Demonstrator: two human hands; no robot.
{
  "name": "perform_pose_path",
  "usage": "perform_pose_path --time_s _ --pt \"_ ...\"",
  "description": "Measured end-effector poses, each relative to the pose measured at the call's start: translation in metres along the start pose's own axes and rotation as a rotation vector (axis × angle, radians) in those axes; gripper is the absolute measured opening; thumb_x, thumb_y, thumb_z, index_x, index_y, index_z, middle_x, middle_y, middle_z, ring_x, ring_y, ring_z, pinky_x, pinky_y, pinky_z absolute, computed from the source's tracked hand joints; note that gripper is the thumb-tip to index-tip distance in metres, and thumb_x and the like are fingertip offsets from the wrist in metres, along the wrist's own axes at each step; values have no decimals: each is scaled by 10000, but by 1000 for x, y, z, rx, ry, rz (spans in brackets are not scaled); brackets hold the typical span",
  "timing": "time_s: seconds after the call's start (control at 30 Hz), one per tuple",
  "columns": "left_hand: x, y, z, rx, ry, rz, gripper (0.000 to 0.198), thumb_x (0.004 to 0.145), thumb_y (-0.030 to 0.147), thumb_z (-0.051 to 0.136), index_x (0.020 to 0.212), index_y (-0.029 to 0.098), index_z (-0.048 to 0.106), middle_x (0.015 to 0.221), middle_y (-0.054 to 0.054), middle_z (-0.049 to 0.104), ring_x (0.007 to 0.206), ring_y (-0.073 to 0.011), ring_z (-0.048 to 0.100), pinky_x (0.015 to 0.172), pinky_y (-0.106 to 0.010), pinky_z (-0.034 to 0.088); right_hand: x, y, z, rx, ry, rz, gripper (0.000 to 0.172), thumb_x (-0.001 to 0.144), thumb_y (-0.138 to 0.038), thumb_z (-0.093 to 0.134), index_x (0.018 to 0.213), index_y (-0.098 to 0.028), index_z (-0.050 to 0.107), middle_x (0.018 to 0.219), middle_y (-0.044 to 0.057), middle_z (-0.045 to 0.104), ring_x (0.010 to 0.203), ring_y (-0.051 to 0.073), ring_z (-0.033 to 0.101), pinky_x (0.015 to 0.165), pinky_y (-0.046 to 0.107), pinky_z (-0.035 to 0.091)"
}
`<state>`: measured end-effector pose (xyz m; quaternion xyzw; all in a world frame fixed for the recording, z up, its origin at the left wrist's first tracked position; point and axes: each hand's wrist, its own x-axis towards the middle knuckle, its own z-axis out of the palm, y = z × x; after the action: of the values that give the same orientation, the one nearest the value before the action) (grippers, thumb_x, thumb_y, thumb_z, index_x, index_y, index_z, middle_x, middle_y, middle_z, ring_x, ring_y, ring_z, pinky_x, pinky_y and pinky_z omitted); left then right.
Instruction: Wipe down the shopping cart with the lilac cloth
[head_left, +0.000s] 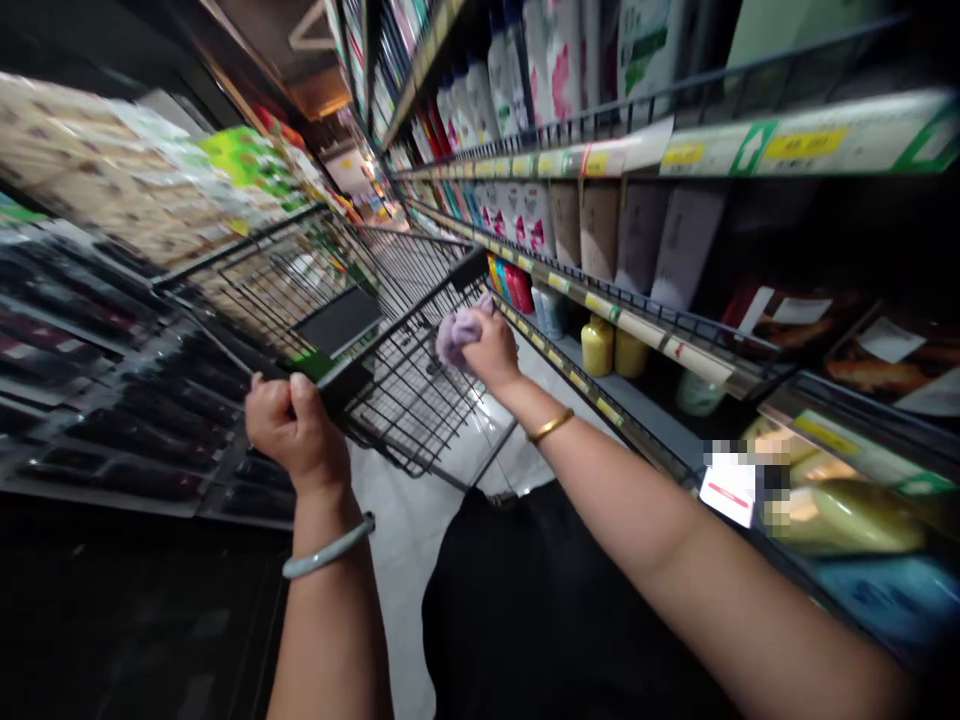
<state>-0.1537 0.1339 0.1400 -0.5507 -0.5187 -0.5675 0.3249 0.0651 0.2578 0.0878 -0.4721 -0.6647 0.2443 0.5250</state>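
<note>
One black wire shopping cart (337, 320) stood ahead on my feed.
My right hand (496, 348) clenched a crumpled lilac cloth (454, 340) beside it; my left (298, 425) curled closed at its corner, contact unclear to me; bottle-lined metal shelves (630, 325) flanked the right.

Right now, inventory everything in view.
Lilac cloth: one, pale purple, in right hand
Wire shopping cart: one, dark, centre
Shelving: several tiers, dark, right side
Bottles: many, mostly white, upper right
Squat containers: two, yellow, low on right shelving
Price-label strips: several, white with yellow and green, right
Packs: several, bright green, upper left
Packets: many, beige, blurred, far left
Floor: one, pale, under cart
Garment: one, black, bottom centre
Jade-like bangle: one, pale green, left wrist
Gold-coloured bangle: one, gold, right wrist
Left hand: one, bare, closed beside cart
Right hand: one, bare, closed around cloth
</note>
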Motion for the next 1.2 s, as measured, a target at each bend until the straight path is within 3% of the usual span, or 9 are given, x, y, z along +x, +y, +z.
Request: perform_pose_path --time_s 0.07,0.2,0.27,0.47,0.67,0.83,0.9,1.1,1.2 --pt "-1 -4 4 19 0 3 491 1003 429 577 634 256 304 669 57 270 712 -144 306 1115 -486 498 -2 3 1 -20 56 29 314 896 -155 618 1176 -173 761 1141 126 700 1051 282 671 952 418 588" --pt "-3 -9 9 47 34 42 472 1024 426 527 682 269 242 713 54 220 735 -139 300 1085 -442 490 -19 -6 10 -6 -106 -450 246 930 -216 678 1162 -210 759 1225 102 693 1145 266 639 1056 416 560" --pt "-3 -8 9 44 40 72 464 1040 427 511 694 270 243 726 50 224 742 -142 302 1052 -422 489 -17 -4 13 5 -163 -531 239 934 -240 705 1164 -215 761 1230 91 689 1148 259 634 1067 417 562" --pt "-2 2 7 14 8 57 467 1015 406 532 682 260 238 720 52 206 739 -143 305 1064 -419 482 -4 10 5 55 56 -125 282 946 -173 628 1200 -171 748 1167 103 691 1091 260 657 1001 426 596" --pt "-2 1 7 45 42 36 440 976 400 544 664 247 274 695 45 263 735 -143 327 1024 -444 506 -30 -20 2 -8 -258 -661 232 993 -376 713 1194 -273 770 1381 84 691 1236 268 638 1108 425 558" --pt "-2 6 5 58 -15 25 490 1012 433 550 648 237 287 677 49 255 721 -133 327 1054 -423 511 2 4 -5 3 -43 -34 335 955 -176 683 1287 -190 724 1278 137 693 1166 284 673 1041 426 597" --pt "-3 8 5 65 -9 19 496 1009 431 557 644 238 281 676 48 243 726 -134 325 1074 -427 515 -2 3 -2 32 26 85 390 942 -144 663 1330 -172 685 1285 151 687 1162 294 671 1024 438 608" --pt "-3 3 4 84 18 1 463 987 392 566 646 237 293 670 44 230 721 -136 321 1112 -456 527 -54 -23 10 24 -145 -420 563 930 -191 700 1481 -257 604 1446 146 617 1302 325 588 1133 501 574" --pt "-3 2 1 75 10 -11 461 984 399 576 640 234 316 666 44 249 717 -135 330 1125 -467 525 -43 -12 5 34 -185 -393 596 927 -173 705 1503 -267 580 1442 140 593 1303 307 598 1128 485 587"
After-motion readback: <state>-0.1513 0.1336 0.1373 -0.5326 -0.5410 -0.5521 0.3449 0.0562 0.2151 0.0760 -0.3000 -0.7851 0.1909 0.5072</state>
